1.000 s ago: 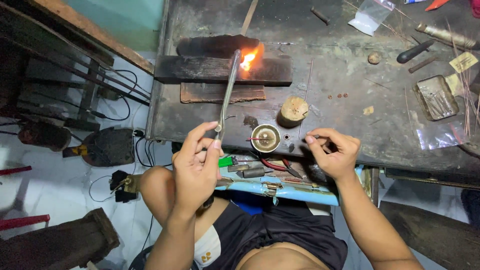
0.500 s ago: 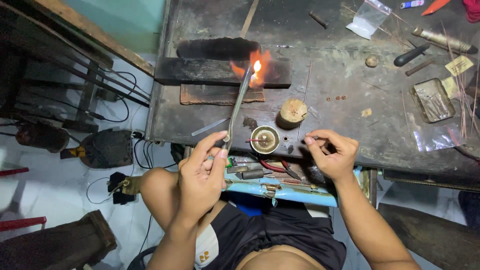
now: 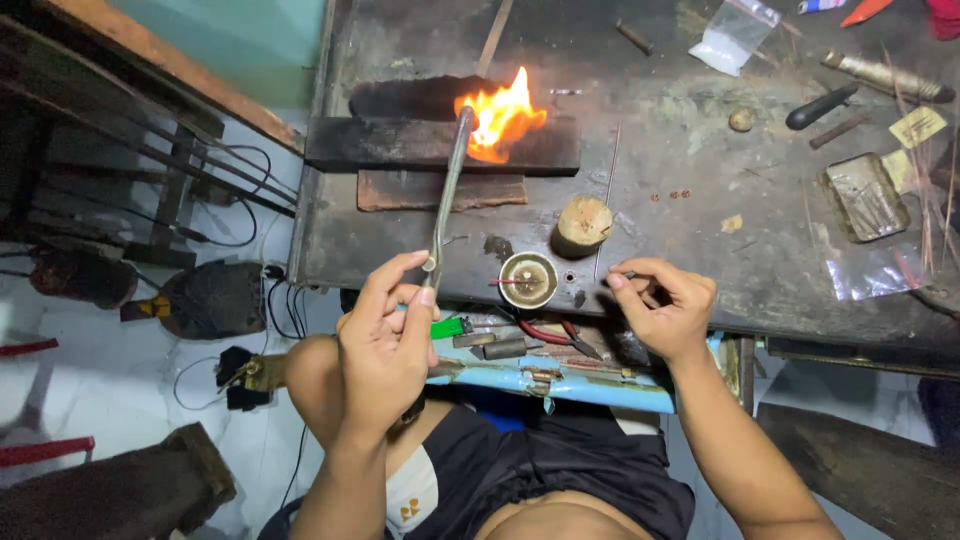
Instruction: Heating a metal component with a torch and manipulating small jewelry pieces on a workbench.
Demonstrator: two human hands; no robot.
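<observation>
- Head view, left hand (image 3: 385, 345): closed around the lower end of one long metal torch (image 3: 447, 190), pinched between thumb and fingers; held slanting up and away from the hand, likely to keep fingers well clear of the heat.
- Beyond the torch tip: one orange flame (image 3: 500, 115) playing on a dark charred block (image 3: 440, 145), apparently set there as a fireproof bed; a second, reddish slab (image 3: 440, 190) just nearer the hand.
- Right hand (image 3: 660, 305): fingertips pinched shut on one thin wire (image 3: 605, 205) running up and away, probably kept ready beside the work.
- Between both hands: one small round dish (image 3: 528, 279); just beyond it, one short wooden stump (image 3: 582, 225).
- Counter (image 3: 700, 250): dark, scorched, carrying everything within arm's reach.
</observation>
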